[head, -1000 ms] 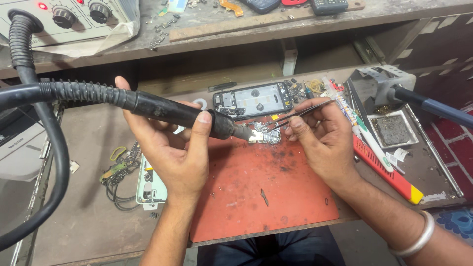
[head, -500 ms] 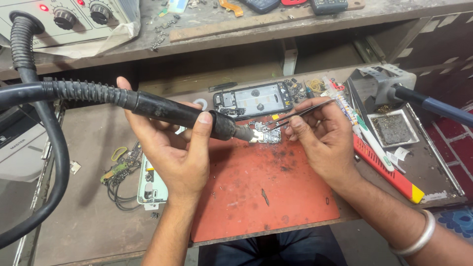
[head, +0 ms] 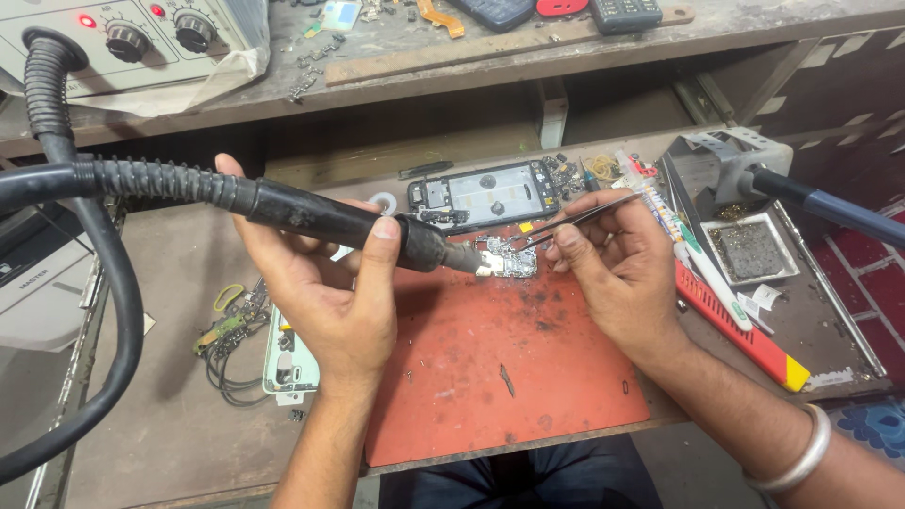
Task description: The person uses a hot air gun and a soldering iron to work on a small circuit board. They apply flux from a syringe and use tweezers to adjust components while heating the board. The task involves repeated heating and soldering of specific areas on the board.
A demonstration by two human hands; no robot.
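Observation:
My left hand grips a black hot-air wand with a ribbed hose; its metal nozzle points at a small circuit board lying on the far edge of a red mat. My right hand pinches thin black tweezers, whose tips touch the board from the right. Just behind the board lies an opened phone frame.
A rework station with knobs and a lit red lamp stands on the upper shelf at left. A soldering iron in its stand and a sponge tray are at right, beside a red-yellow tool. A white part with wires lies left.

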